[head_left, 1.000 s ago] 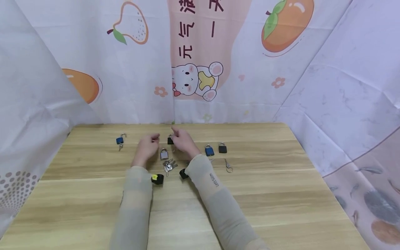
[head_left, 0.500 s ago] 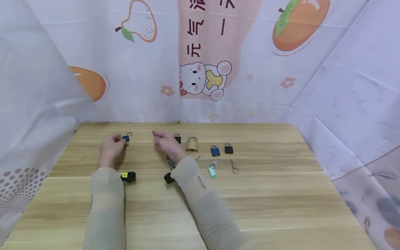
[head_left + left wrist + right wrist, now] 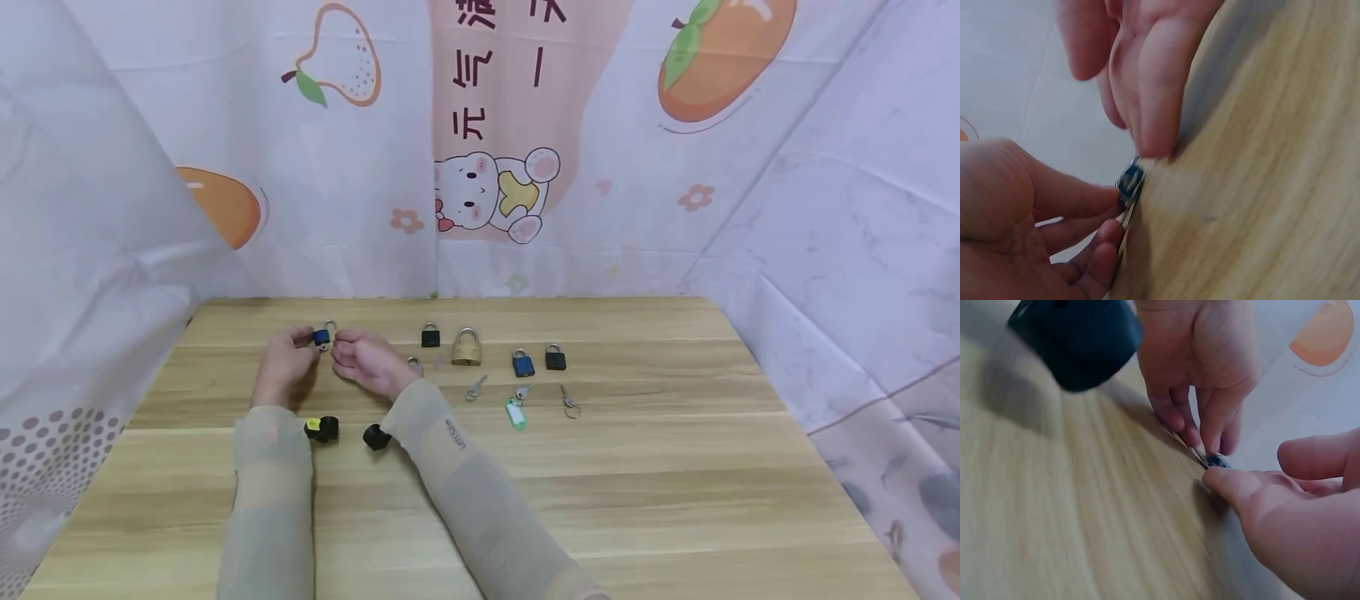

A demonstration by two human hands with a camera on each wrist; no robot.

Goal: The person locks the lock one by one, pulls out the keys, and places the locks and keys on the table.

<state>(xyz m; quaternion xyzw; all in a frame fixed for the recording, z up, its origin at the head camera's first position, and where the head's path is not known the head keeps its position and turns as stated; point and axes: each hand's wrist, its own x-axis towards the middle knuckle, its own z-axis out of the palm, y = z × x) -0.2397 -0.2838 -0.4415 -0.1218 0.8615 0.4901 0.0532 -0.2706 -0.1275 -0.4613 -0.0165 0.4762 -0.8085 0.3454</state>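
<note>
A small blue padlock (image 3: 321,337) with its shackle swung open is at the left end of the wooden table (image 3: 675,467). My left hand (image 3: 287,360) pinches its body between fingertips. In the left wrist view the blue padlock (image 3: 1130,181) is at the table surface, with a silver key blade beneath it. My right hand (image 3: 362,359) is just right of it. One fingertip of the right hand (image 3: 1155,134) touches the lock from above, thumb held apart. In the right wrist view the right hand's (image 3: 1285,506) tip meets the blue padlock (image 3: 1217,461), opposite the left hand (image 3: 1200,369).
Further right stand a black padlock (image 3: 431,336), a brass padlock (image 3: 466,347), another blue padlock (image 3: 523,363) and a second black one (image 3: 556,358). In front of them lie loose keys (image 3: 475,387), a green-tagged key (image 3: 514,412) and a ringed key (image 3: 567,400). Cloth walls enclose three sides.
Both hands have moved left from the middle of the row to the far-left blue padlock. The left hand has taken hold of it and the right hand has come up beside it.
</note>
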